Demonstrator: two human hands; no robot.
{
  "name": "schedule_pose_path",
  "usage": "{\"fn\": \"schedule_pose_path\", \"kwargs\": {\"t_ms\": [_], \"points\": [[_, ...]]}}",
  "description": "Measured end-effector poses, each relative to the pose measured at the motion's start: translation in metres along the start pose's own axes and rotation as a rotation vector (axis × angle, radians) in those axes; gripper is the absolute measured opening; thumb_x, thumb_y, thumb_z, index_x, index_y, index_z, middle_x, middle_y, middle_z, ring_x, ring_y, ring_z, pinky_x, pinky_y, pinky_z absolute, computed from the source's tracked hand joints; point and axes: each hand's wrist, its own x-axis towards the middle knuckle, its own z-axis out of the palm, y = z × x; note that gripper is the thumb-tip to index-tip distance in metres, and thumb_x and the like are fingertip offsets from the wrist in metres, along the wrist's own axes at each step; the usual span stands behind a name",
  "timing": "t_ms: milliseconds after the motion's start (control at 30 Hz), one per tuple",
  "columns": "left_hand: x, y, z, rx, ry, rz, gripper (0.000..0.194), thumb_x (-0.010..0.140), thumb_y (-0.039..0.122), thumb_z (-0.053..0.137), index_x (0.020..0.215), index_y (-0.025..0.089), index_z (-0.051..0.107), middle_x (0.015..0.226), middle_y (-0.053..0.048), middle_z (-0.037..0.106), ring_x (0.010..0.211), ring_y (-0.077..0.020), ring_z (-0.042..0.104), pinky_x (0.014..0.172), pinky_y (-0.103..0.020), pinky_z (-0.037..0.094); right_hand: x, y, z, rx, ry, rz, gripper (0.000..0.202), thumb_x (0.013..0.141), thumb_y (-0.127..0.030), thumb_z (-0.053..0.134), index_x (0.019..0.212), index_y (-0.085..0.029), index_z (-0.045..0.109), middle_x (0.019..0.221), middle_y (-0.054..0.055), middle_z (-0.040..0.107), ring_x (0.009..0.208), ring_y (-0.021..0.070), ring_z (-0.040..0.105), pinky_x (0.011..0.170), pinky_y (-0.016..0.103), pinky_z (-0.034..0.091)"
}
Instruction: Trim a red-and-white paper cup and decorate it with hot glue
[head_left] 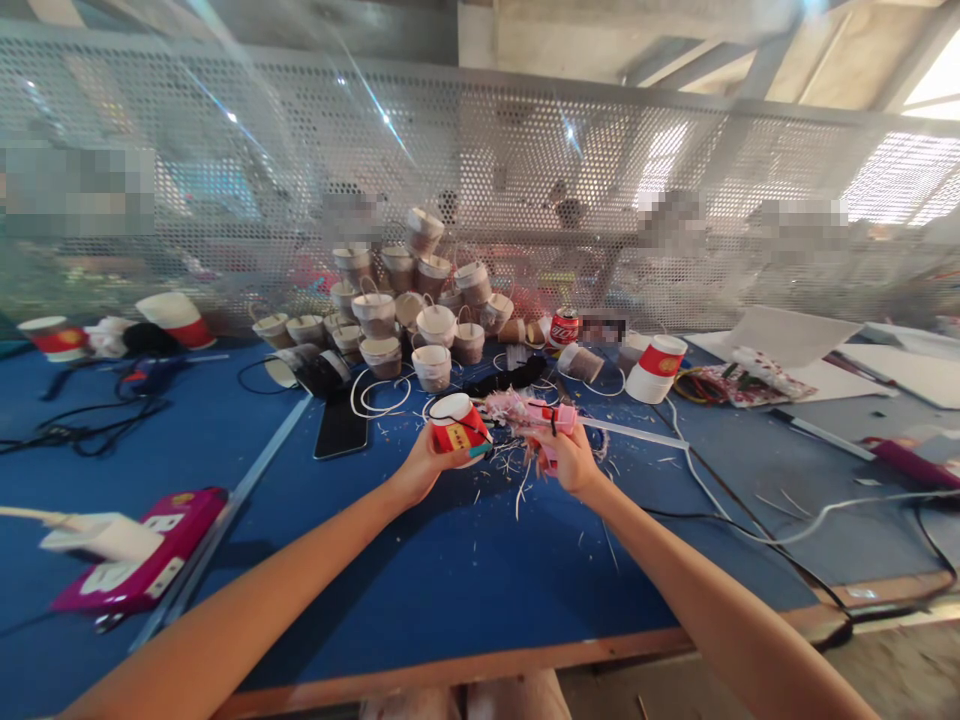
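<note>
My left hand (pixel 417 470) is closed round a red and white paper cup (pixel 459 428), which is tilted with its rim toward the upper left. In my right hand (pixel 574 462) is a pink hot glue gun (pixel 546 418), its nozzle end covered in pale strands and pointing at the cup. A white glue stick (pixel 637 434) sticks out of the gun's back toward the right. The nozzle end is close to the cup's side; whether they touch I cannot tell. White thread scraps (pixel 517 480) lie on the blue table under both hands.
Small handled buckets (pixel 375 312) are piled against the perforated metal screen (pixel 510 150). A black phone (pixel 341 428) lies left of the cup. Purple power strips (pixel 161 545) and cables lie at both sides. A cola can (pixel 564 328) and stacked paper cups (pixel 657 368) stand behind.
</note>
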Motion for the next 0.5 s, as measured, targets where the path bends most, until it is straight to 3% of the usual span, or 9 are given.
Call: {"fn": "schedule_pose_path", "kwargs": {"t_ms": [500], "points": [[-0.0006,-0.0013,-0.0021,-0.006,-0.014,-0.007,0.064,0.041,0.016,0.087,0.098,0.016,0.059,0.092,-0.006,0.07,0.086,-0.0243,0.066,0.091,-0.046,0.046,0.0012,-0.0034,0.0012,0.001,-0.003,-0.001,0.026,0.053,-0.041,0.063,0.051,-0.019,0.049,0.037,-0.005,0.045,0.028,0.0059,0.035,0.027,0.019,0.028]]}}
